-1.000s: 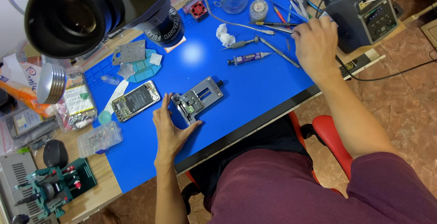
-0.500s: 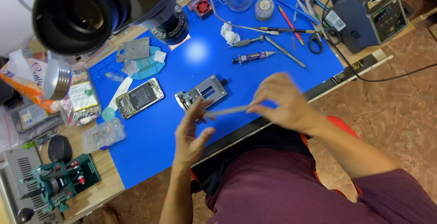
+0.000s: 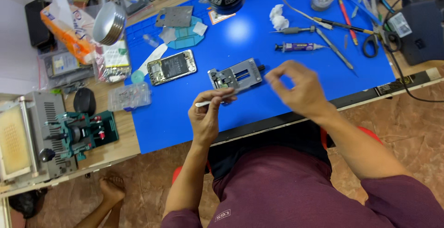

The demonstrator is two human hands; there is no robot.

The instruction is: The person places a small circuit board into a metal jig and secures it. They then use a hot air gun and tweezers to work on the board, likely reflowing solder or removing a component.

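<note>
A blue mat (image 3: pixel 240 47) covered my bench, strewn with tools. Near its front edge, my left hand (image 3: pixel 206 117) gripped a thin white tool (image 3: pixel 215 101) between closed fingers, just in front of the metal holder jig (image 3: pixel 236 76). My right hand (image 3: pixel 296 89) hovered beside the jig, fingers loosely curled, holding nothing. An opened phone (image 3: pixel 172 67) lay left of the jig.

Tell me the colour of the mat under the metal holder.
Bright blue; the mat under the metal holder shows best in the head view.
</note>
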